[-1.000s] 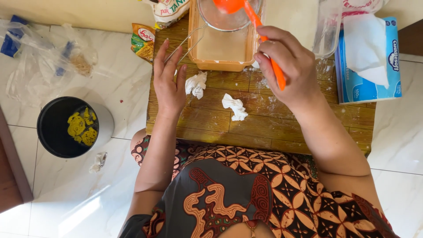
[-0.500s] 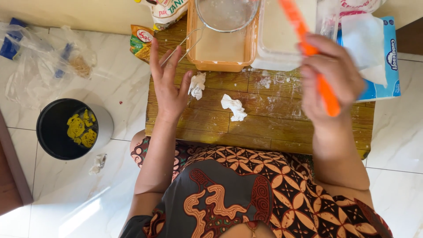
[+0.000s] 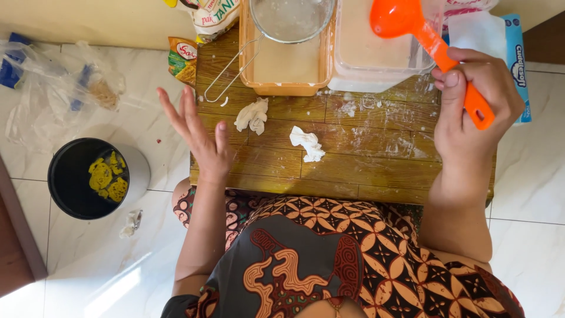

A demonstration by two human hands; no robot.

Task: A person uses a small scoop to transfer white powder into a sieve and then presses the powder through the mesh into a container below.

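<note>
My right hand (image 3: 471,118) grips the handle of an orange plastic scoop (image 3: 429,41), its bowl raised over a clear plastic tub (image 3: 376,76) of pale powder. My left hand (image 3: 197,138) hovers with fingers spread at the left edge of the low wooden table (image 3: 353,171), holding nothing. Two crumpled white tissues (image 3: 252,115) (image 3: 307,143) lie on the floury tabletop just right of that hand. An orange tray (image 3: 285,88) with a wire-handled metal sieve (image 3: 291,17) resting in it stands at the table's far side.
A black bin (image 3: 88,176) with yellow scraps stands on the tiled floor at left. Plastic bags (image 3: 53,88) lie beyond it. A blue tissue pack (image 3: 512,53) sits at the far right, snack and flour packets (image 3: 182,59) at the table's top-left corner.
My left hand has lifted off the table and drawn back to its left edge. My right hand has swung the orange scoop rightwards, from the sieve to over the clear tub.
</note>
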